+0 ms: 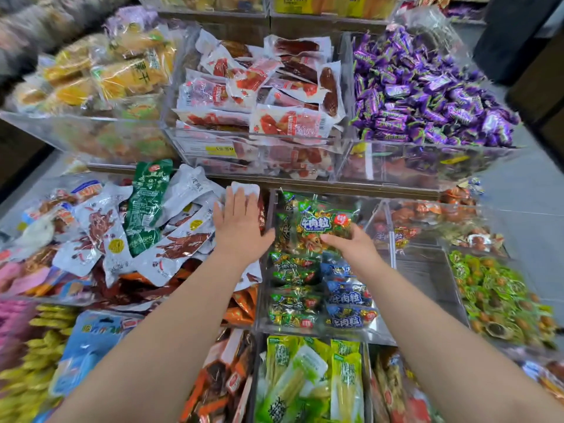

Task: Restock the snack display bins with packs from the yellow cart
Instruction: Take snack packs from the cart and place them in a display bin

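My left hand lies flat with straight fingers on a white snack pack at the right edge of the bin of white and green packs. My right hand grips a clear green pack of beef snacks from its right side, holding it over the clear bin that holds green and blue beef packs. The yellow cart is out of view.
Above stand clear bins of red sausage packs, purple candies and yellow dried fruit. A steel divider area and green wrapped sweets lie to the right. Green pickle packs fill the near bin.
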`<state>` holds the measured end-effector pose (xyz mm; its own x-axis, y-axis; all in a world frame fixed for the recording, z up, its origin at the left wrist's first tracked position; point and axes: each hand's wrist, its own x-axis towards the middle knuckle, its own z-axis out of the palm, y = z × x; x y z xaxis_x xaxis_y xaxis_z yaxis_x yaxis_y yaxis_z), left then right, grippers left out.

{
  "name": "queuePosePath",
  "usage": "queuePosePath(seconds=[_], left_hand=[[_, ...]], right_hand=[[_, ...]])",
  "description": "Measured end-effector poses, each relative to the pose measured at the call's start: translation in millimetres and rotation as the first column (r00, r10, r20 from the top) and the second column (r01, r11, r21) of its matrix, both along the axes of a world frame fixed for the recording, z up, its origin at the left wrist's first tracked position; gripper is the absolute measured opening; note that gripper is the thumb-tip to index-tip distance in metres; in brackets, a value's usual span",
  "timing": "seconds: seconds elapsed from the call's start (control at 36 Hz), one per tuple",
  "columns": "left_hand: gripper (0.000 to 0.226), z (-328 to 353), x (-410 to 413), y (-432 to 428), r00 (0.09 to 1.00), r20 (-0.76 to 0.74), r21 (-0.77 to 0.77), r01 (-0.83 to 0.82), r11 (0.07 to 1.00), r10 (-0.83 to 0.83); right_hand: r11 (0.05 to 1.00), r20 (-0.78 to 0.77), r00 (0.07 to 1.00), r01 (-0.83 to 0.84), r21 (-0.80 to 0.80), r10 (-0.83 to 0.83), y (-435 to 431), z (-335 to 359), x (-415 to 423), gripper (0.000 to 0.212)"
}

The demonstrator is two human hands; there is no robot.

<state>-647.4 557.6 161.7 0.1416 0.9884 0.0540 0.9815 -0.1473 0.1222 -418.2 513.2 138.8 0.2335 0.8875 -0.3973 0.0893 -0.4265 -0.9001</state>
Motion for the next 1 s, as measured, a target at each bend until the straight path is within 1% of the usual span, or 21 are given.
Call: queuePosePath(seconds=[0.03, 0.11, 0.22, 0.28, 0.36, 0.44, 0.5, 0.53, 0.58, 0.61, 0.67, 0.69, 0.75, 0.81, 0.86, 0.94, 1.0], left_hand=[[0.089, -6, -2, -1, 1.000, -0.008, -0.037, -0.005, 0.999, 0.004], [0.094, -15, -6, -2, 1.000, 0.000, -0.014, 0.007, 1.000, -0.007], [0.101, -21, -7, -1, 0.999, -0.035, -0.011, 0.016, 1.000, -0.016], [0.100, -21, -8, -2, 0.999, -0.026, 0.003, 0.024, 1.000, -0.024], [0.096, -21, -9, -3, 1.000, -0.011, 0.018, 0.026, 0.999, -0.026], [0.093, -20, -7, -5, 1.000, -0.007, 0.026, 0.017, 1.000, -0.017], [0.089, -19, -6, -6, 1.000, 0.000, 0.030, 0.012, 0.999, -0.012], [0.087, -18, -6, -6, 1.000, -0.001, 0.033, 0.012, 0.999, -0.012], [0.086, -17, -6, -6, 1.000, -0.004, 0.035, 0.011, 0.999, -0.011], [0.085, -17, -6, -7, 1.000, -0.004, 0.035, 0.010, 0.999, -0.010], [0.085, -17, -6, -7, 1.000, 0.000, 0.036, 0.011, 0.999, -0.011], [0.085, -16, -6, -8, 1.000, 0.000, 0.036, 0.012, 0.999, -0.012], [0.085, -16, -6, -8, 1.000, -0.005, 0.036, 0.013, 0.999, -0.013], [0.084, -15, -6, -8, 1.000, -0.003, 0.033, 0.014, 0.999, -0.014], [0.083, -15, -6, -8, 1.000, 0.002, 0.030, 0.016, 0.999, -0.016], [0.081, -15, -6, -9, 1.000, 0.000, 0.030, 0.016, 0.999, -0.016], [0.082, -15, -6, -9, 1.000, -0.006, 0.031, 0.014, 0.999, -0.014]], right_hand=[[1.000, 0.018, 1.000, -0.006, -0.010, 0.007, 0, -3, -3, 0.073], [0.999, 0.061, 0.998, -0.019, -0.031, 0.021, 6, -13, -15, 0.078], [0.996, 0.237, 0.967, -0.084, -0.037, 0.090, 14, -20, -30, 0.086], [0.997, 0.298, 0.952, -0.078, -0.009, 0.078, 13, -21, -35, 0.087], [0.997, 0.396, 0.917, -0.065, 0.030, 0.048, 3, -26, -42, 0.083], [0.997, 0.483, 0.875, -0.069, 0.031, 0.045, -9, -29, -46, 0.080], [0.995, 0.525, 0.850, -0.079, 0.060, 0.036, -12, -29, -44, 0.072], [0.992, 0.533, 0.845, -0.100, 0.080, 0.042, -11, -29, -41, 0.065], [0.982, 0.511, 0.857, -0.151, 0.114, 0.072, -10, -27, -36, 0.052], [0.980, 0.474, 0.875, -0.168, 0.107, 0.098, -9, -27, -34, 0.056], [0.983, 0.375, 0.916, -0.176, 0.058, 0.142, -5, -27, -30, 0.076], [0.983, 0.327, 0.932, -0.179, 0.035, 0.158, -2, -26, -30, 0.082], [0.978, 0.247, 0.949, -0.209, 0.025, 0.197, 4, -25, -27, 0.081], [0.973, 0.216, 0.953, -0.227, 0.036, 0.214, 10, -23, -23, 0.078], [0.979, 0.201, 0.964, -0.193, 0.069, 0.176, 16, -20, -20, 0.074], [0.977, 0.200, 0.978, -0.100, 0.189, 0.061, 28, -12, -20, 0.069], [0.968, 0.199, 0.978, -0.101, 0.228, 0.055, 38, -7, -24, 0.061]])
